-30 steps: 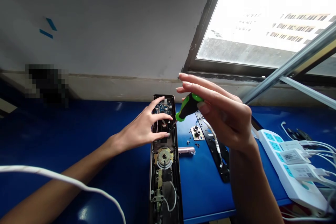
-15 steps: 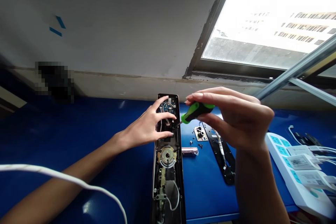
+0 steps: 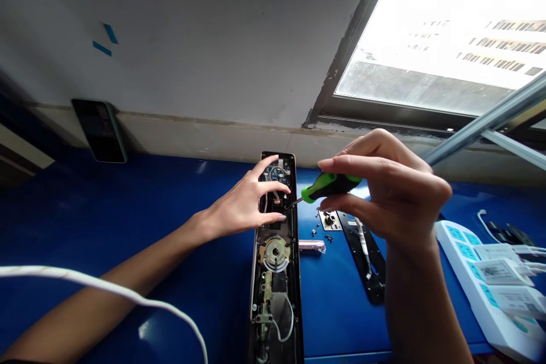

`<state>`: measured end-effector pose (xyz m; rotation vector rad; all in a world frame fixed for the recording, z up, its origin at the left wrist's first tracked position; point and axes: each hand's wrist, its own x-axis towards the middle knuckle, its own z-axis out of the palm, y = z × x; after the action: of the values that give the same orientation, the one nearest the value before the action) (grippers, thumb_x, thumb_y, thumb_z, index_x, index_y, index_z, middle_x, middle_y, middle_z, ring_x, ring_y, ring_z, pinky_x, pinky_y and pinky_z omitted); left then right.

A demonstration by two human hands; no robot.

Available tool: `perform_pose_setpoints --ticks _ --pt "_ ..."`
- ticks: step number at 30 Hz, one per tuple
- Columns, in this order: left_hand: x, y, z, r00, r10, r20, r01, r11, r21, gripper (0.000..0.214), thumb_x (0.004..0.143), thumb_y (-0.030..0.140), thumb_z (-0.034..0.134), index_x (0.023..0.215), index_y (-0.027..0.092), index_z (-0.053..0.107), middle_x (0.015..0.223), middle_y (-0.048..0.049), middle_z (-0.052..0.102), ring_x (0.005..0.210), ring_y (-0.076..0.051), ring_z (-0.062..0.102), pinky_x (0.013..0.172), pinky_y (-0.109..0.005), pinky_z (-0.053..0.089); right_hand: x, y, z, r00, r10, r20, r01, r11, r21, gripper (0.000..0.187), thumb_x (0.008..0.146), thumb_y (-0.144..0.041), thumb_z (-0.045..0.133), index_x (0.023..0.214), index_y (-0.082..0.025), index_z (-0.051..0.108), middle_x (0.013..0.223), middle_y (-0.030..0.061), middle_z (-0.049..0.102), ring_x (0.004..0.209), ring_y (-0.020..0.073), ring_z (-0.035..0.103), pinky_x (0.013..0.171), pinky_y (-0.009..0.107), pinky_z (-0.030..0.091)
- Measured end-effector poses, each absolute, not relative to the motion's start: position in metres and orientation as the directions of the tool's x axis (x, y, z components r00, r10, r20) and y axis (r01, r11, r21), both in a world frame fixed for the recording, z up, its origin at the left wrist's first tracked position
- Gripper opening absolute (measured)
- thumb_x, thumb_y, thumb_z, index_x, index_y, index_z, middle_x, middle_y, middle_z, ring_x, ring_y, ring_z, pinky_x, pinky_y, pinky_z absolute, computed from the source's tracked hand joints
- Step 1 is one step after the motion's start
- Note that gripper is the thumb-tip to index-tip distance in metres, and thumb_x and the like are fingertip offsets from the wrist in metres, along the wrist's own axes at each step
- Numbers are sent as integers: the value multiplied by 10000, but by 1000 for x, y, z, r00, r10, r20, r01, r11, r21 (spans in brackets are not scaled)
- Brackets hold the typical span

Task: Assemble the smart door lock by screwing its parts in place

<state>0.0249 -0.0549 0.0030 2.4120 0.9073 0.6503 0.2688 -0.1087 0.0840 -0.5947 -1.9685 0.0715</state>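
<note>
A long black door-lock body [image 3: 276, 290] lies opened on the blue table [image 3: 170, 222], its circuit board, brass hub and wires showing. My left hand [image 3: 251, 205] rests on its upper part, fingers spread flat over the board. My right hand [image 3: 384, 193] is closed round the green and black handle of a screwdriver [image 3: 328, 186]. The screwdriver's tip points left and down into the lock body just right of my left fingers.
A black cover plate [image 3: 367, 261], a small metal plate [image 3: 330, 219], loose screws [image 3: 327, 236] and a pale cylinder [image 3: 311, 246] lie right of the lock. A white power strip [image 3: 486, 290] with plugs sits far right. A phone [image 3: 100, 131] leans on the wall; a white cable [image 3: 128, 296] crosses left.
My right hand has gone from open fingers to a closed grip on the screwdriver handle and turned it flatter. The view has shifted slightly; my left hand stays on the lock.
</note>
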Motion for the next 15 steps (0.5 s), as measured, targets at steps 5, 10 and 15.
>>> perform_pose_setpoints --ticks 5,10,15 --pt "25 -54 2 667 699 258 468 -662 585 474 827 412 870 1266 270 762 1782 -78 183 1578 -438 353 1282 -616 373 261 -114 86 -390 529 753 317 846 -430 535 962 -90 662 1447 -317 662 1339 73 751 1153 273 753 972 487 651" --pt "26 -54 1 663 708 245 478 -652 589 485 818 395 876 1269 260 759 1771 -95 199 1570 -435 369 1290 -600 366 264 -114 86 -398 466 790 305 879 -366 502 864 -88 808 1308 -316 759 1174 39 815 1049 256 789 868 428 689" --pt "26 -54 -1 657 712 247 484 -650 585 483 830 418 865 1278 275 752 1775 -89 172 1576 -442 352 1289 -619 356 268 -112 87 -384 476 791 359 867 -346 466 818 -200 889 1253 -317 770 1070 37 800 914 227 779 755 384 693"
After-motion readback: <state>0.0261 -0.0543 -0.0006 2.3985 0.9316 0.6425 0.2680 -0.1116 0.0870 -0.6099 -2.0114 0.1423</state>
